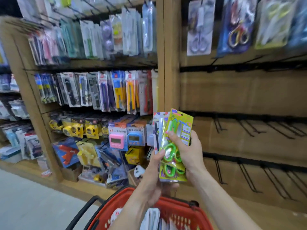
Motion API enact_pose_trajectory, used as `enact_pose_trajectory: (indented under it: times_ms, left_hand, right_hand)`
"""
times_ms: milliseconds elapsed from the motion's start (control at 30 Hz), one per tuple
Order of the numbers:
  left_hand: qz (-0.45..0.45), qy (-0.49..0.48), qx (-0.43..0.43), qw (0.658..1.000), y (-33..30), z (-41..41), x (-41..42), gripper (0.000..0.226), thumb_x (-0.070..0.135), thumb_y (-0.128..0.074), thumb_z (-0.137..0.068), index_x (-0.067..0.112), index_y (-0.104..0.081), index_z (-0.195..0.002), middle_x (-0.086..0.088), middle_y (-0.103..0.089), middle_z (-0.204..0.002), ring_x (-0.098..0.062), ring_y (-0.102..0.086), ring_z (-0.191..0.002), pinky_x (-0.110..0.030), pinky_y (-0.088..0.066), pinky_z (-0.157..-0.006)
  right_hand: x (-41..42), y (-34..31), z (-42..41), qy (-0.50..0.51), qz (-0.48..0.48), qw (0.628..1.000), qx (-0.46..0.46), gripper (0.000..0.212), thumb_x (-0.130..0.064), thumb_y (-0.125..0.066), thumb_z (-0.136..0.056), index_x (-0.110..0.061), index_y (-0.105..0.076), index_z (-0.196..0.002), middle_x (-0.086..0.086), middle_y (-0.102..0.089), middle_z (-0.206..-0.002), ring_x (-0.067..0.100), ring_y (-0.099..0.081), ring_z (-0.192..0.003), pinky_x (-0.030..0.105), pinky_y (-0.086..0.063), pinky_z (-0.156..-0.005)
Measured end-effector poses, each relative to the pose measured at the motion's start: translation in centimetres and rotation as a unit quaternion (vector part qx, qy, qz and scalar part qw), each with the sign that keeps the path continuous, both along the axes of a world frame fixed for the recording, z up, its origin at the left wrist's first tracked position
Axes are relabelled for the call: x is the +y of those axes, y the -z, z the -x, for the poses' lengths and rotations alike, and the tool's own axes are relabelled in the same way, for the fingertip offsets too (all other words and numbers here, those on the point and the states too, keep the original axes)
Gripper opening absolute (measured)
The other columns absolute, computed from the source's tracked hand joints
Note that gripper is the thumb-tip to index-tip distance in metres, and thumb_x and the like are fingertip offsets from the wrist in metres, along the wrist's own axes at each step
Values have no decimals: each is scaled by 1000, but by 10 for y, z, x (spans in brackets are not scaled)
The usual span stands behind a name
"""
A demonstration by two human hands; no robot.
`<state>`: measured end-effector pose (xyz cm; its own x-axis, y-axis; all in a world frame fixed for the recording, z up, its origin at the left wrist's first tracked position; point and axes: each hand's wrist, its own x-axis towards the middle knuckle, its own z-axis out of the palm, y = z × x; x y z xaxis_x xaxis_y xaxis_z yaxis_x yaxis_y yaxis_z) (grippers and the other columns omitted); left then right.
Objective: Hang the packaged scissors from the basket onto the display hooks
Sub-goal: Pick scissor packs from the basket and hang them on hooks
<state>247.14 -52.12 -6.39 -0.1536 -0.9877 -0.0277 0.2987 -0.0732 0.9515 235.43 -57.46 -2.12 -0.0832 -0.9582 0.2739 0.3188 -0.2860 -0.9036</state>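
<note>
Bare display hooks [249, 128] are waiting just right of the fingers; both hands are clamping the upright stack of packaged scissors [174, 143], right hand [186, 150] nearer, left hand [153, 176] supporting.

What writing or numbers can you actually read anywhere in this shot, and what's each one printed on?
"24" on the card of the pink digital timer.
"5" on the card above one yellow tape measure.
"2" on the card above the next tape measure.
Print on the green scissors pack held in both hands: blurred, unreadable.
Cards of the hanging scissors at upper right: blurred, unreadable.
Red basket contents: no legible text.
</note>
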Motion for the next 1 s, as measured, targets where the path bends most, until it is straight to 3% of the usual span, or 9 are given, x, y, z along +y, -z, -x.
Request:
enact_pose_trajectory:
  times_ms: [67,133,300,667,833,1000]
  left_hand:
    - [24,15,1,1000,-16,4,-6,94,73,-89,-56,33,-62,-136,-5,-78,-114,-18,-76,-80,-27,-57,-50]
    - [51,15,-7,999,-31,7,-11,100,63,-99,-48,37,-59,-136,-4,-77,-118,-23,-76,-87,-29,-58,-52]
    - [106,-11,-29,994,-66,8,-19,76,27,-91,-71,39,-56,-138,-2,-77,-122,-22,-77,-101,-32,-60,-57]
    - [116,2,-40,992,-98,14,-36,102,31,-102,-52,45,-54,-141,-4,-76,-124,-32,-78,-97,-34,-59,-59]
    - [131,-10,-12,991,-98,18,-43,105,28,-102,-35,36,-64,-132,-7,-80,-104,-30,-75,-80,-33,-57,-50]
    - [135,-27,8,990,-96,27,-47,112,22,-100,-30,31,-60,-135,-13,-81,-100,-35,-76,-74,-32,-55,-42]
  right_hand:
    - [-1,-19,7,-6,17,1000,6,35,-19,-87,-82,-13,-69,-112,7,-80,-103,31,-77,-96,48,-63,-85]
    - [-3,-39,16,-21,37,999,24,32,-18,-87,-83,-14,-71,-111,7,-80,-102,31,-78,-94,47,-63,-83]
    - [-5,-74,39,-25,80,994,69,37,-16,-88,-80,-13,-71,-112,5,-81,-101,25,-78,-93,45,-63,-83]
    - [-10,-108,71,-23,103,991,77,37,-17,-87,-80,-11,-71,-114,5,-81,-104,25,-78,-94,46,-63,-84]
    - [-14,-116,88,-16,119,989,86,37,-17,-82,-85,-14,-66,-118,1,-80,-107,21,-78,-97,42,-62,-85]
    - [-32,-116,110,8,112,991,77,25,-22,-74,-95,-20,-67,-119,-2,-80,-108,19,-77,-98,43,-61,-87]
